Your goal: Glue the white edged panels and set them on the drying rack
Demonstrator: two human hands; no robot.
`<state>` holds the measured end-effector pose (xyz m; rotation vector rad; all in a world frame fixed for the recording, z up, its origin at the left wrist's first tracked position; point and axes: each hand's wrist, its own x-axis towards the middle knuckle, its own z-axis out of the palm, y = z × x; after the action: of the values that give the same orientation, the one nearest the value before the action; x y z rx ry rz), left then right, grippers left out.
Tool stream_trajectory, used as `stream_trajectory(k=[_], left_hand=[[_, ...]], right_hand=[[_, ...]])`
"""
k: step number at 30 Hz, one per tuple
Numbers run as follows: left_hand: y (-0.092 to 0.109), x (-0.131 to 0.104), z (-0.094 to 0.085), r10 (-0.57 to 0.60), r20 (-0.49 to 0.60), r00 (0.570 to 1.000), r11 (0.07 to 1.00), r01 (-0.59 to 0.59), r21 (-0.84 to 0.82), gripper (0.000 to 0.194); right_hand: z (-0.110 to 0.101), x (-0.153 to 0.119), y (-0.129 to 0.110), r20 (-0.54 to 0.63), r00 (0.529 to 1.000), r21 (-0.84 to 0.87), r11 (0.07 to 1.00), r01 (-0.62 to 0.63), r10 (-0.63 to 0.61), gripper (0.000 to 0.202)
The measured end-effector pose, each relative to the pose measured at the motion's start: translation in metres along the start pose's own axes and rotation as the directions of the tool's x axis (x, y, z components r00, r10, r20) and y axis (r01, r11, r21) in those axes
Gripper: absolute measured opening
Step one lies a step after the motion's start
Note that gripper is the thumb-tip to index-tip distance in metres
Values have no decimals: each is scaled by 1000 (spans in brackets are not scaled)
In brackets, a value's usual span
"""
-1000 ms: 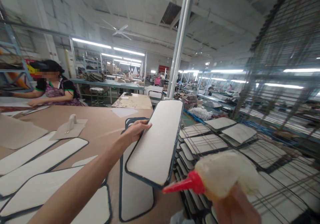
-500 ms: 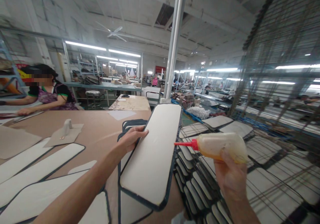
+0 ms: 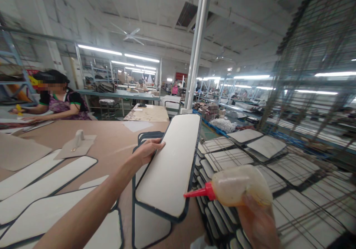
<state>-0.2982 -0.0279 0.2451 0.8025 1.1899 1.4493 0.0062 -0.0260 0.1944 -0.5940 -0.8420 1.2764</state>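
My left hand (image 3: 148,150) grips the left edge of a long white panel (image 3: 171,160) with a dark rim, thumb on its face. The panel is tilted above the brown table. My right hand (image 3: 257,219) is wrapped round a translucent squeeze bottle (image 3: 240,186) holding amber liquid. The bottle's red nozzle (image 3: 197,192) points left, its tip at the panel's lower right edge. Behind and below the held panel lie more dark-rimmed panels (image 3: 151,225).
White panels (image 3: 50,186) and a beige piece with a handle (image 3: 78,145) lie on the table (image 3: 111,130) at left. Wire racks (image 3: 300,167) bearing panels stand at right. A person (image 3: 61,100) works at far left.
My right hand and the bottle have moved down, taking the nozzle tip lower along the panel's right edge. My left hand still grips the panel. The view has shifted slightly.
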Motion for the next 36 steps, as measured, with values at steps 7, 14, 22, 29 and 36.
stream_trajectory(k=[7,14,22,29,36], left_hand=[[-5,-6,-5,91,19,996,994,-92,57,43],[-23,-47,-9,107,155,982,973,-136,187,50],[-27,-69,-13,32,192,981,984,-64,168,52],[-24,-76,-7,16,185,983,994,-36,108,51],[-22,-80,0,22,231,973,999,-27,17,47]], right_hand=[[-9,3,-3,95,988,94,987,-133,124,33],[30,56,-55,-201,934,152,933,326,-294,43],[31,62,-65,-85,888,120,880,459,-452,43],[24,61,-65,-87,893,95,889,448,-441,47],[13,53,-58,-76,935,86,932,353,-347,54]])
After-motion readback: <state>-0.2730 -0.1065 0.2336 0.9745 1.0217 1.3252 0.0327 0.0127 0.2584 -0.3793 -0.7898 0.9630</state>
